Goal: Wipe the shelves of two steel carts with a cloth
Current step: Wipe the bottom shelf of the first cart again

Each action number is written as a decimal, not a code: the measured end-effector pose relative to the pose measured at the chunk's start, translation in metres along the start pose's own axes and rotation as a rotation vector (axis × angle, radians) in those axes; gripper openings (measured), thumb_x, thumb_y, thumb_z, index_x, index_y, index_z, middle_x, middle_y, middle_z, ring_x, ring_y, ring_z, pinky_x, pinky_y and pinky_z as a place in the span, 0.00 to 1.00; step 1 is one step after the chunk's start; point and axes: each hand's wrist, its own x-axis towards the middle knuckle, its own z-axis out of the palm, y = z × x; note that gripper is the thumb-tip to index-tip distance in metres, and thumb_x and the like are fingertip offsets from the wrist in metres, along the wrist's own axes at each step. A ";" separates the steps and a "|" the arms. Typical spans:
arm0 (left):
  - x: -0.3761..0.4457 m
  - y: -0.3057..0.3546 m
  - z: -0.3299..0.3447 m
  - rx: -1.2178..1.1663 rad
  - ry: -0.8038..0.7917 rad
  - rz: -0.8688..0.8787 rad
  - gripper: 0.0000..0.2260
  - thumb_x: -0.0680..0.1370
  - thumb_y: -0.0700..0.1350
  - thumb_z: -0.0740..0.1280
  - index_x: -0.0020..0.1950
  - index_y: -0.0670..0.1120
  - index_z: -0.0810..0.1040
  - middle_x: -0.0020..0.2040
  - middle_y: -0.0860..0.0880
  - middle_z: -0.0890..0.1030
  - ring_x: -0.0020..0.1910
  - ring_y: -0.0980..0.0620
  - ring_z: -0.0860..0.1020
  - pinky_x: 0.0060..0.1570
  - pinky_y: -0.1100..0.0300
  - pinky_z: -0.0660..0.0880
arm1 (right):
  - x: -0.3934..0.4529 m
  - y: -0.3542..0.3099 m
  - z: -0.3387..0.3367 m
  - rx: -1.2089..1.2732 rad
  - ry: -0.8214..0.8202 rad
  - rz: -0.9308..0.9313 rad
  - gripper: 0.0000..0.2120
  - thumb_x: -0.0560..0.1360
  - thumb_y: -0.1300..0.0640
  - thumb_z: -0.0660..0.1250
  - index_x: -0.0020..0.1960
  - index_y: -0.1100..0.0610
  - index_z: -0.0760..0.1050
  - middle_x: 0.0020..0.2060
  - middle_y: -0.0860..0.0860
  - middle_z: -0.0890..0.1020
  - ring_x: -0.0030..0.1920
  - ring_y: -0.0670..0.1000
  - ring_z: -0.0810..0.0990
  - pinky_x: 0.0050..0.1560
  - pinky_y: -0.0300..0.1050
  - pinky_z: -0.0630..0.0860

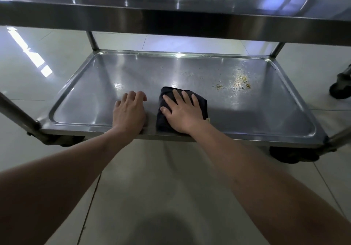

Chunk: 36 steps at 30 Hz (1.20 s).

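A steel cart's bottom shelf [266, 115] lies low in front of me, a shallow tray with a raised rim. A folded dark cloth [163, 119] lies on it near the front edge. My right hand [182, 112] presses flat on the cloth with fingers spread. To its left, my left hand [130, 112] rests palm-down on the shelf at the front rim, fingers loosely bent and holding nothing. Yellowish stains and dried droplets [241, 82] mark the shelf at the right rear, apart from the cloth.
The cart's upper shelf [171, 22] overhangs the top of the view. Steel legs [19, 115] stand at the corners above black casters [292, 154]. Another caster [341, 87] shows at the right edge. Pale tiled floor [152, 187] surrounds the cart.
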 end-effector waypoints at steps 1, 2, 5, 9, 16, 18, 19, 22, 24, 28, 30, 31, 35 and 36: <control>-0.001 0.010 0.002 -0.013 0.000 0.007 0.16 0.77 0.37 0.63 0.63 0.48 0.71 0.60 0.45 0.74 0.59 0.43 0.71 0.56 0.49 0.68 | -0.004 0.005 0.000 -0.002 0.011 0.003 0.29 0.86 0.36 0.42 0.85 0.40 0.47 0.86 0.50 0.44 0.84 0.56 0.40 0.81 0.61 0.35; -0.002 0.023 0.004 -0.029 -0.001 0.015 0.15 0.77 0.38 0.64 0.63 0.48 0.71 0.60 0.45 0.74 0.59 0.43 0.71 0.56 0.50 0.68 | -0.007 0.009 0.000 -0.006 0.025 0.005 0.29 0.86 0.36 0.42 0.85 0.40 0.48 0.86 0.50 0.45 0.84 0.56 0.41 0.81 0.62 0.35; -0.002 0.061 0.015 -0.099 -0.008 0.015 0.13 0.79 0.40 0.62 0.63 0.48 0.71 0.60 0.46 0.73 0.60 0.44 0.70 0.57 0.51 0.67 | -0.016 0.021 0.001 -0.011 0.049 0.004 0.29 0.86 0.36 0.42 0.85 0.41 0.49 0.86 0.51 0.46 0.84 0.57 0.41 0.81 0.62 0.35; -0.005 0.078 0.024 -0.096 0.009 -0.008 0.15 0.76 0.39 0.64 0.62 0.48 0.71 0.60 0.45 0.73 0.59 0.43 0.69 0.56 0.50 0.66 | -0.031 0.052 -0.002 -0.003 0.055 0.008 0.29 0.85 0.35 0.43 0.85 0.40 0.50 0.86 0.50 0.46 0.84 0.56 0.42 0.81 0.61 0.36; -0.009 0.086 0.026 -0.071 0.016 -0.014 0.17 0.76 0.36 0.60 0.63 0.48 0.71 0.61 0.45 0.73 0.60 0.44 0.68 0.59 0.50 0.65 | -0.077 0.139 -0.011 0.006 0.088 0.140 0.28 0.85 0.35 0.45 0.84 0.37 0.51 0.85 0.46 0.47 0.84 0.52 0.44 0.82 0.58 0.38; -0.009 0.086 0.027 -0.091 0.012 -0.032 0.16 0.77 0.36 0.57 0.63 0.47 0.71 0.61 0.45 0.73 0.60 0.44 0.68 0.59 0.50 0.64 | -0.082 0.147 -0.010 0.000 0.114 0.151 0.27 0.85 0.36 0.46 0.84 0.38 0.52 0.86 0.46 0.48 0.85 0.53 0.45 0.82 0.59 0.39; -0.009 0.086 0.027 -0.100 0.009 -0.040 0.16 0.77 0.36 0.57 0.63 0.47 0.71 0.61 0.44 0.73 0.60 0.44 0.68 0.59 0.50 0.64 | -0.081 0.146 -0.009 -0.006 0.127 0.147 0.27 0.85 0.37 0.46 0.84 0.38 0.53 0.86 0.47 0.49 0.85 0.54 0.45 0.82 0.60 0.39; -0.010 0.086 0.027 -0.105 0.010 -0.049 0.16 0.77 0.36 0.56 0.63 0.47 0.70 0.61 0.44 0.73 0.60 0.43 0.67 0.59 0.50 0.64 | -0.075 0.134 -0.007 -0.006 0.150 0.145 0.27 0.85 0.39 0.47 0.84 0.40 0.54 0.86 0.50 0.50 0.85 0.57 0.46 0.82 0.63 0.39; -0.010 0.083 0.027 -0.106 0.017 -0.068 0.15 0.78 0.36 0.56 0.63 0.46 0.71 0.61 0.43 0.73 0.60 0.43 0.67 0.60 0.50 0.64 | -0.071 0.127 -0.006 -0.007 0.167 0.144 0.27 0.85 0.39 0.47 0.83 0.42 0.55 0.85 0.52 0.51 0.84 0.59 0.46 0.82 0.65 0.39; -0.007 0.078 0.029 -0.112 0.033 -0.122 0.15 0.78 0.38 0.55 0.62 0.47 0.70 0.61 0.43 0.73 0.61 0.42 0.67 0.60 0.49 0.64 | -0.054 0.106 -0.004 -0.013 0.196 0.134 0.28 0.85 0.40 0.48 0.83 0.44 0.57 0.85 0.54 0.53 0.84 0.62 0.48 0.81 0.66 0.41; -0.006 0.077 0.031 -0.113 0.040 -0.128 0.15 0.78 0.38 0.54 0.62 0.47 0.70 0.60 0.43 0.73 0.61 0.42 0.67 0.60 0.49 0.64 | -0.044 0.092 -0.002 -0.010 0.204 0.104 0.27 0.84 0.40 0.49 0.83 0.44 0.58 0.85 0.55 0.54 0.84 0.62 0.49 0.81 0.67 0.41; -0.005 0.076 0.031 -0.112 0.044 -0.122 0.14 0.78 0.38 0.54 0.62 0.47 0.71 0.60 0.43 0.74 0.60 0.42 0.68 0.60 0.49 0.64 | -0.039 0.087 -0.001 -0.005 0.204 0.090 0.27 0.84 0.40 0.49 0.82 0.44 0.58 0.85 0.55 0.54 0.84 0.63 0.49 0.81 0.67 0.41; -0.005 0.070 0.030 -0.107 0.047 -0.092 0.14 0.78 0.37 0.56 0.62 0.47 0.71 0.59 0.45 0.74 0.60 0.43 0.68 0.59 0.50 0.64 | -0.034 0.088 0.001 0.024 0.219 0.071 0.27 0.84 0.39 0.49 0.82 0.42 0.59 0.85 0.52 0.55 0.84 0.59 0.50 0.82 0.63 0.41; -0.004 0.069 0.030 -0.108 0.043 -0.085 0.14 0.78 0.37 0.56 0.62 0.47 0.71 0.59 0.45 0.75 0.60 0.43 0.68 0.59 0.50 0.64 | -0.035 0.091 0.001 0.028 0.222 0.067 0.27 0.84 0.38 0.50 0.82 0.41 0.60 0.85 0.51 0.55 0.84 0.58 0.50 0.82 0.62 0.42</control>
